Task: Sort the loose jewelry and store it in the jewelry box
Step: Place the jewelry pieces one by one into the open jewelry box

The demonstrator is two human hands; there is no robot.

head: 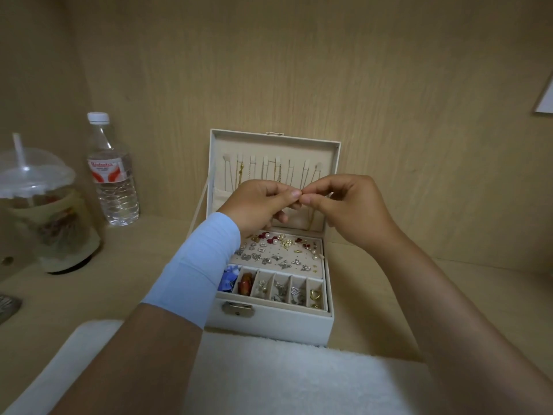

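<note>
The white jewelry box (pixel 269 327) sits open on the table (pixel 419 295), with its lid (pixel 330 151) standing up at the back. Thin necklaces (pixel 279 172) hang in a row inside the lid. Both hands are up over the box. The left hand (pixel 257 205) and the right hand (pixel 353 208) meet in the middle. Their fingers (pixel 291 194) are curled and pinch a small thing (pixel 301 195) between the tips. It is too small to tell what it is. Under the hands, the earrings (pixel 275 256) sit on a flat tray. The front row of little slots holds gold rings (pixel 315 295) on the right. A white towel (pixel 284 378) lies in front of the box. A water bottle (pixel 112 175) and a plastic cup (pixel 45 211) stand to the left.
</note>
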